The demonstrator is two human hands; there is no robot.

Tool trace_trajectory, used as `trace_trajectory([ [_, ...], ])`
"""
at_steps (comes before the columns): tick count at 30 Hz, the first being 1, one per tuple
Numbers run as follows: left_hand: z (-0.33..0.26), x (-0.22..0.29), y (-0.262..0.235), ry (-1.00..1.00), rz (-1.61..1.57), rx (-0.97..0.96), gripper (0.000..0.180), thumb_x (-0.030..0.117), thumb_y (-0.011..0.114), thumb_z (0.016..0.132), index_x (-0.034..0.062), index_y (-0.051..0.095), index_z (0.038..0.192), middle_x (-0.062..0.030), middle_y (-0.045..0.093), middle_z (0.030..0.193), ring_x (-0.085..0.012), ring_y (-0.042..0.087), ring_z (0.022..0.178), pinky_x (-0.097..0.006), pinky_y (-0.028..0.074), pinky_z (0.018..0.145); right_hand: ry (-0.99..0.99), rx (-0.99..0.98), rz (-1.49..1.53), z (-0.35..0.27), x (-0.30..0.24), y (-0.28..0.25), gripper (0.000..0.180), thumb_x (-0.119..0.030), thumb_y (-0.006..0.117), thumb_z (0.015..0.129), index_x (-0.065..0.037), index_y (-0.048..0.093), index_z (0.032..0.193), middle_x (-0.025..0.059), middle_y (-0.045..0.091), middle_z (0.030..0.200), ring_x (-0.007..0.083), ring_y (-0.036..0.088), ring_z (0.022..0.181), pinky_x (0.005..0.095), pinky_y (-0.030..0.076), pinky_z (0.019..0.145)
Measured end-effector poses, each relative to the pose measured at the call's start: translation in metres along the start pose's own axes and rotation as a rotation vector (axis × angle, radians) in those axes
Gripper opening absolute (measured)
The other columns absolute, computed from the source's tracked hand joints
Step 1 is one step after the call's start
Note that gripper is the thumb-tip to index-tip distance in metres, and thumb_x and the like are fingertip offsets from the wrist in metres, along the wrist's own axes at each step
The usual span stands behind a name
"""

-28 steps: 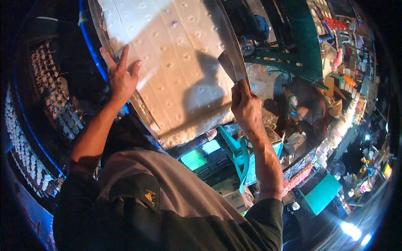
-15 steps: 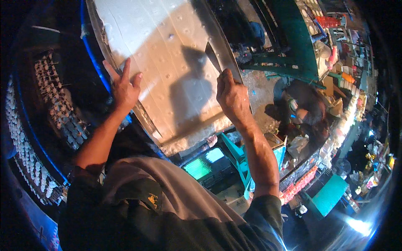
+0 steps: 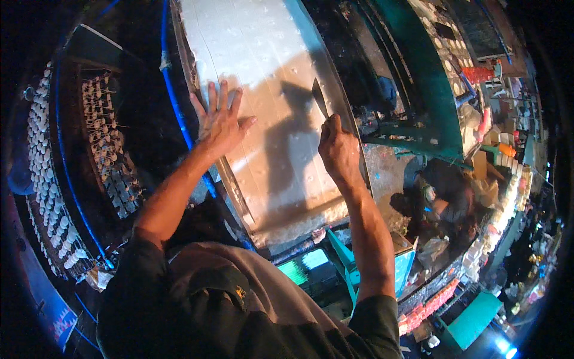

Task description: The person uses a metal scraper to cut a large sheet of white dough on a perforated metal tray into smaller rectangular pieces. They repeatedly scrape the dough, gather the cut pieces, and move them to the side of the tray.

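A long pale slab with small dimples and straight lines running lengthwise lies in a raised frame before me. My left hand is open, fingers spread, over the slab near its left edge; whether the palm presses on it I cannot tell. In my right hand is a knife, fingers closed round the handle, its dark blade pointing away from me. The blade is above the slab's right side, and contact between them is unclear. Shadows of my head and hand fall across the slab.
Racks of white rounded pieces and brownish pieces stand at left, beside a blue pipe. A green metal frame borders the right side. A person is low down there, near a turquoise tabletop.
My left hand has moved from the slab's left edge onto its surface, with fingers spread wider. My right hand still holds the knife. The whole view has shifted somewhat.
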State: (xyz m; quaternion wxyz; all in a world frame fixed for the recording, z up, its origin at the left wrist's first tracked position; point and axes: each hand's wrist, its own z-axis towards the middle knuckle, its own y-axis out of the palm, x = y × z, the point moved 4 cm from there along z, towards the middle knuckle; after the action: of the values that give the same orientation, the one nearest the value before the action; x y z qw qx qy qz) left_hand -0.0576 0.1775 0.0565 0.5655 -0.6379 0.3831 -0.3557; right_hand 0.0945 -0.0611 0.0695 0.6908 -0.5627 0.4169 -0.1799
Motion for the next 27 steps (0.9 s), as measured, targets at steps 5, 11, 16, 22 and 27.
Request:
trace_trajectory([
  [5,0.047,-0.049,-0.014,0.014,0.081,-0.013,0.084,0.07,0.052,0.094,0.0174,0.04,0.158,-0.0173,0.022,0.168,-0.0427,0.012,0.156,-0.078,0.001,0.116,0.048,-0.102,0.057,0.034,-0.006,0.0,0.028,-0.024,0.047,0.102,-0.002,0.055,0.119,0.0287,0.069,0.083,0.0499,0.068,0.079,0.0607,0.052,0.073],
  [11,0.063,-0.078,0.002,0.057,-0.008,-0.002,0.094,0.076,0.06,0.084,0.0225,0.039,0.158,-0.0134,0.022,0.169,-0.0343,0.014,0.158,-0.076,0.01,0.117,-0.056,0.08,0.056,0.055,-0.017,0.014,0.018,-0.021,0.058,0.099,-0.004,0.056,0.101,0.0281,0.067,0.074,0.0502,0.066,0.067,0.0603,0.052,0.06],
  [16,0.063,-0.075,-0.001,0.029,-0.059,-0.028,0.095,0.077,0.062,0.082,0.0238,0.04,0.158,-0.0119,0.023,0.169,-0.0347,0.015,0.157,-0.076,0.015,0.116,-0.031,0.081,0.047,0.082,-0.026,0.013,0.019,-0.02,0.058,0.099,-0.001,0.061,0.1,0.0291,0.068,0.075,0.0485,0.068,0.069,0.0581,0.054,0.062],
  [22,0.063,-0.077,0.005,0.038,-0.063,0.004,0.097,0.078,0.062,0.081,0.0237,0.04,0.158,-0.0131,0.024,0.169,-0.0362,0.016,0.157,-0.076,0.016,0.115,-0.125,0.102,0.017,0.119,-0.04,0.016,0.03,-0.02,0.046,0.1,0.004,0.064,0.103,0.0276,0.067,0.07,0.044,0.067,0.059,0.0559,0.055,0.056],
  [27,0.062,-0.082,0.009,0.053,-0.094,0.028,0.097,0.079,0.061,0.081,0.0227,0.042,0.157,-0.0139,0.025,0.168,-0.0366,0.017,0.157,-0.075,0.011,0.116,-0.079,0.035,-0.017,0.156,-0.05,0.032,0.025,-0.019,0.052,0.097,0.002,0.061,0.107,0.029,0.069,0.076,0.0457,0.07,0.067,0.0565,0.057,0.063],
])
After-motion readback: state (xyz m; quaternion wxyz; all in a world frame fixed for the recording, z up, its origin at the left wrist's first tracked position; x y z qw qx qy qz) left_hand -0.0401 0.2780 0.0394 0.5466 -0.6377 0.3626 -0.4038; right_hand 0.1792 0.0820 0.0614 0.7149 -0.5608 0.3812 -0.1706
